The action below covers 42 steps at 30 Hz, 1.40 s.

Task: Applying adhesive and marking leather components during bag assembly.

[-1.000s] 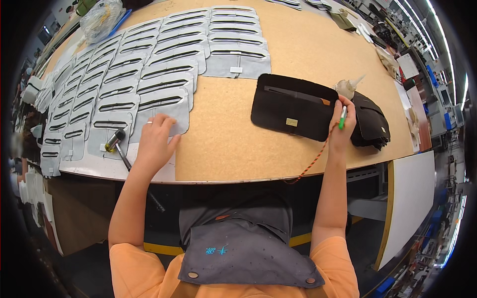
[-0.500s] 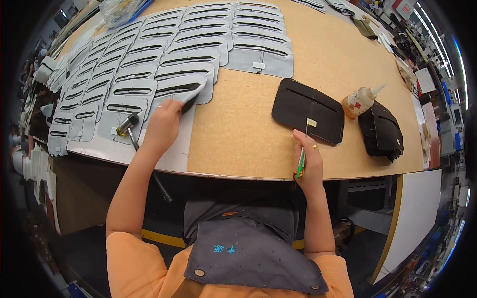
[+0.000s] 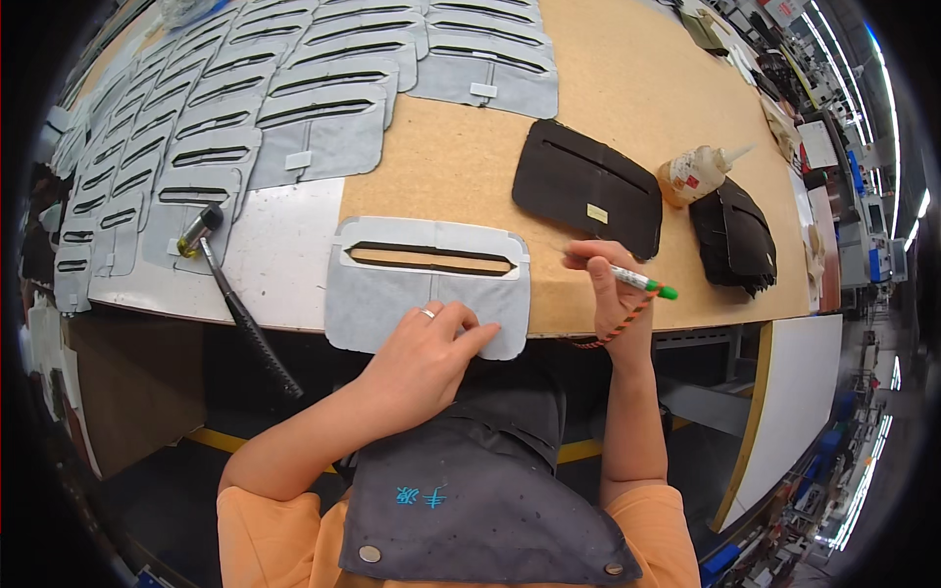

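A grey slotted panel (image 3: 421,299) lies at the table's front edge, its lower part hanging slightly over. My left hand (image 3: 436,343) is on its lower right, thumb and fingers drawn together against the material and covering part of it. The slot is edged in black, with tan board visible through it. My right hand (image 3: 618,294) is closed round a white pen (image 3: 632,278) with a green end, held just right of the panel. An orange-and-black striped cord (image 3: 632,318) hangs by that hand. Beyond lies a black slotted panel (image 3: 588,186) with a pale yellow label.
A glue-type bottle (image 3: 691,176) with a pointed nozzle stands beside a stack of black pieces (image 3: 735,235). A hammer (image 3: 230,289) lies on the left, its handle jutting past the table edge. Overlapping rows of grey panels (image 3: 323,137) cover the far left.
My left hand has brought a grey panel from the rows to the front edge and laid it flat. My right hand has drawn away from the black panel, its pen now tilted sideways.
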Tool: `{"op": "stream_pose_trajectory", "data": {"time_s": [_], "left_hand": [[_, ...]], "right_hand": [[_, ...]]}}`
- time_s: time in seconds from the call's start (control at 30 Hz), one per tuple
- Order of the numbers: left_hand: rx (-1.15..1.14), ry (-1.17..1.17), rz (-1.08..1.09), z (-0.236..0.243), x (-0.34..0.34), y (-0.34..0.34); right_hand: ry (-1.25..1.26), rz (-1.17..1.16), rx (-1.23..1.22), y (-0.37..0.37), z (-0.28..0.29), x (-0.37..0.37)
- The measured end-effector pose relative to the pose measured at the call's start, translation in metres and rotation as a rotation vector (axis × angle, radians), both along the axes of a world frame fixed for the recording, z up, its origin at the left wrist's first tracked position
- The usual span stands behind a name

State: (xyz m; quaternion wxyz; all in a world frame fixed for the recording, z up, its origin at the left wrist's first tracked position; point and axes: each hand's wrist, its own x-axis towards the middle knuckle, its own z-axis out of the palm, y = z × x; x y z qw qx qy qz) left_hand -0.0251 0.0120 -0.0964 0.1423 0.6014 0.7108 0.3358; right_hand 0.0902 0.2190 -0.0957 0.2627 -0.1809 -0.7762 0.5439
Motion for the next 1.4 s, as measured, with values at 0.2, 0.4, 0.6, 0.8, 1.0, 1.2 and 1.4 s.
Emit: {"op": "stream_pose_trajectory", "data": {"time_s": [0.2,0.4,0.6,0.8,1.0,1.2,1.4], "left_hand": [[-0.011,0.173,-0.087,0.003,-0.036,0.024],[0.015,0.241,-0.168,-0.017,-0.045,0.042],[0.012,0.21,-0.217,-0.017,-0.053,0.043],[-0.029,0.176,-0.305,-0.016,-0.066,0.045],[-0.038,0.174,-0.272,-0.017,-0.066,0.045],[-0.011,0.159,-0.203,-0.017,-0.059,0.049],[0.006,0.125,-0.081,-0.021,-0.049,0.052]], "right_hand": [[-0.024,0.089,-0.389,-0.001,-0.013,-0.019],[-0.113,0.117,-0.406,0.008,-0.023,-0.028],[-0.272,0.193,-0.403,0.015,-0.007,-0.035],[-0.408,0.319,-0.465,0.03,0.003,-0.05],[-0.505,0.575,-0.217,0.042,0.009,-0.046],[-0.039,0.489,0.903,0.013,-0.01,0.007],[-0.014,0.427,0.728,0.01,-0.018,0.01]]}}
